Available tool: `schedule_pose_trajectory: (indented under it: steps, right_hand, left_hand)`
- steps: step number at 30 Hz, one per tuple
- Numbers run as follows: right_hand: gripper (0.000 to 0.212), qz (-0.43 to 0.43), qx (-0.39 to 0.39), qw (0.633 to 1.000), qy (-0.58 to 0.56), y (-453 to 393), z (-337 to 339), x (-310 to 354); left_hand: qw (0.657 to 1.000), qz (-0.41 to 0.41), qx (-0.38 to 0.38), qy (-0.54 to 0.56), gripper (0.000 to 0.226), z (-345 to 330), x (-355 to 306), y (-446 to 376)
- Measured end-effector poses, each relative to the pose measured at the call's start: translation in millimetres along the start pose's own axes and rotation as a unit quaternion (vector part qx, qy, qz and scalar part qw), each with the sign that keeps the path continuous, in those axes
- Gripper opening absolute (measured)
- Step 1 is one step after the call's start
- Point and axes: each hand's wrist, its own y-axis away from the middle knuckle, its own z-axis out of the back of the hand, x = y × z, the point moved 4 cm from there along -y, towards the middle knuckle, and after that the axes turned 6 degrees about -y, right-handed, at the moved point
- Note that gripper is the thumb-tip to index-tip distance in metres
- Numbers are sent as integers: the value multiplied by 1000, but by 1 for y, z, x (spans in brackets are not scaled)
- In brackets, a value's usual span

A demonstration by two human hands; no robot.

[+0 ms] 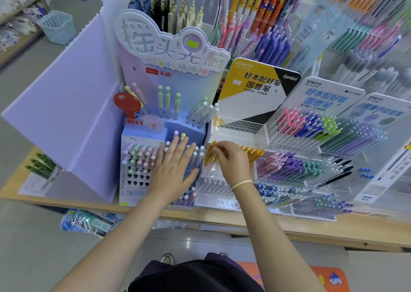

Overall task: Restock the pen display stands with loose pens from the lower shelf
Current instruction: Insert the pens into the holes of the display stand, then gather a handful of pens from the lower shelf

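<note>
Lavender stand (142, 140): a cardboard display with a perforated front, holding pastel ball-topped pens (139, 156) in its upper holes; several lower holes show dark and unfilled.
Clear stand (238, 131): an acrylic tiered rack just right of the lavender one, its top tier of round holes bare, with a row of yellow pens (253, 152) in the tier below.
Left hand (175, 171): lies flat with fingers straight and spread, pressing on the white-topped pens at the right part of the lavender stand; it grasps nothing.
Right hand (231, 160): fingers are curled together at the left end of the yellow pens, pinching there; whether one pen or more is held cannot be told.
Task pens relative to the grip: the yellow pens run from the right hand's fingertips away to its right; the pastel pens stand just left of the left hand.
Right wrist: wears a pale band (242, 184).
Neighbours: purple and teal pens (287, 167) fill clear trays to the right of the right hand, and pink, blue and green ones (311, 125) stand above them.
Lower level: plastic-wrapped packs (89, 222) lie below the wooden shelf edge (333, 231), beneath the left forearm.
</note>
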Motion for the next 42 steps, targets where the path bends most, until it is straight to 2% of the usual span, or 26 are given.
schedule_pose_trajectory:
  steps: [6,10,13,17,21,24,27,31,35,38,42]
  right_hand:
    - [13,-5,9,1000,-4,-2,1,1]
    - [23,-14,38,999,-1,6,2,2]
    - [30,-26,26,999,-19,25,17,2]
    - [24,-18,23,1000,-4,60,57,-7]
    - [29,2,-38,994,103,110,125,-42]
    - [34,-29,-104,977,184,167,190,-85]
    - [41,-107,-139,958,227,247,258,-145]
    - [43,-216,-182,931,233,371,340,-230]
    - [43,-310,-194,908,204,471,394,-306]
    - [39,-343,-207,895,197,511,433,-345]
    - [36,-362,-208,887,196,526,458,-400]
  left_hand:
    - [1000,8,-10,12,68,-2,0,-1]
    - [1000,3,10,26,67,-1,3,-2]
    - [998,16,34,46,70,5,3,1]
    - [995,19,-17,94,65,38,-24,5]
    - [982,-59,-44,176,53,53,-120,7]
    - [973,-138,12,182,53,33,-214,21]
    - [962,-210,89,152,56,1,-313,45]
    - [942,-259,172,128,59,-30,-443,86]
    - [922,-305,201,128,59,-48,-559,126]
    - [907,-343,217,111,58,-61,-636,143]
    - [899,-354,242,91,59,-97,-693,142]
